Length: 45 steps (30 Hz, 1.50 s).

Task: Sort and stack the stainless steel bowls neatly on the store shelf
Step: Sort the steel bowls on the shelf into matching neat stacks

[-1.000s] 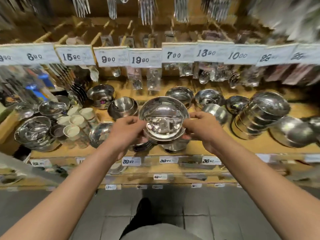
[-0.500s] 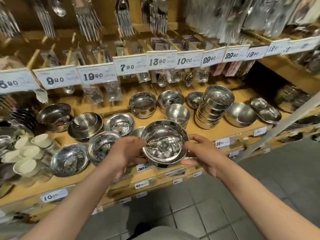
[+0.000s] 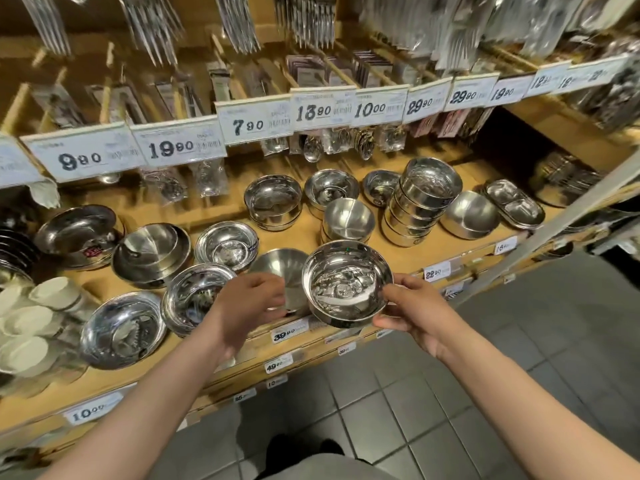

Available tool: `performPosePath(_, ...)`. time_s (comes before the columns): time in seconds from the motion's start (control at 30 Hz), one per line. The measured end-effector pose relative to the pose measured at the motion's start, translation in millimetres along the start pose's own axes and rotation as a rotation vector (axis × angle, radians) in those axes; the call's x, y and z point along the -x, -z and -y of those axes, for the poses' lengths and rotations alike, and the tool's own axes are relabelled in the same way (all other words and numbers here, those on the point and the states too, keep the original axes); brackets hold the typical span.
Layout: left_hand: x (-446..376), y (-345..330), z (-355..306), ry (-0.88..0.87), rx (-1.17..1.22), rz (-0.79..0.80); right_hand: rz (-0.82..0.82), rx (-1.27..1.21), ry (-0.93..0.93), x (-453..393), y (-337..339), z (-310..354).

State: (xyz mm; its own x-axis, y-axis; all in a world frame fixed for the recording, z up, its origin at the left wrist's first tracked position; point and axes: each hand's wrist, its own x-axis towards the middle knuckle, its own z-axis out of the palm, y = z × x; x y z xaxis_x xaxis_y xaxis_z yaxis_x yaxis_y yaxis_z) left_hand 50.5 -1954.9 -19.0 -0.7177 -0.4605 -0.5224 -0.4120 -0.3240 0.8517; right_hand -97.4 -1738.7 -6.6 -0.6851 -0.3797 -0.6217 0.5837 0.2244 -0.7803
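My right hand (image 3: 415, 310) grips a shiny steel bowl (image 3: 347, 284) by its right rim, thumb on top and fingers beneath, just above the front edge of the wooden shelf (image 3: 408, 258). My left hand (image 3: 246, 303) hovers to the bowl's left with loosely curled fingers, holding nothing, in front of a matte bowl (image 3: 280, 270). Behind stand a tall leaning stack of bowls (image 3: 424, 202), a short stack of matte bowls (image 3: 348, 220) and a wide bowl stack (image 3: 273, 200). More single bowls (image 3: 227, 244) lie further left.
White cups (image 3: 34, 320) crowd the shelf's left end. Price tags (image 3: 256, 123) and packed cutlery hang above the bowls. An oval divided tray (image 3: 516, 202) sits at the right, and a slanted metal bar (image 3: 554, 223) crosses there. Grey floor tiles (image 3: 485, 393) lie below.
The view has swung right along the shelf. The shiny bowl moved right and lower, and my left hand has come off its rim, so only my right hand holds it.
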Motion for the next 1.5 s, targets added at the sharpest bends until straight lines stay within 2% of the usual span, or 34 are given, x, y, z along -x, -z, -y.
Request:
performPosePath(0.1,-1,3,0,-0.001,0.023,0.002,-0.009,-0.035,0.005,-3,3,-1)
performPosePath(0.27,0,37,-2,-0.011,0.104,-0.167,-0.05,-0.037,0.055,-7,5,0)
performPosePath(0.43,5,85,3,-0.018,0.231,-0.331,-0.012,-0.036,0.065,-11,-10,1)
performPosePath(0.63,34,114,20,-0.026,0.245,-0.488,0.151,0.06,0.085,-17,-52,0)
performPosePath(0.8,74,145,52,-0.017,0.26,-0.721,0.283,0.099,0.076,-21,-91,-6)
performPosePath(0.9,89,162,76,0.004,0.242,-0.797,0.346,0.117,0.079,-17,-114,-12)
performPosePath(1.0,87,172,95,0.077,0.234,-0.822,0.369,0.098,0.078,-9,-131,-18)
performPosePath(1.1,70,178,111,0.153,0.222,-0.744,0.367,0.103,0.094,2,-143,-22)
performPosePath(1.2,52,184,120,0.185,0.237,-0.69,0.315,0.093,0.129,13,-150,-28)
performPosePath(1.5,4,199,122,0.223,0.3,-0.68,0.171,0.0,0.092,39,-152,-49)
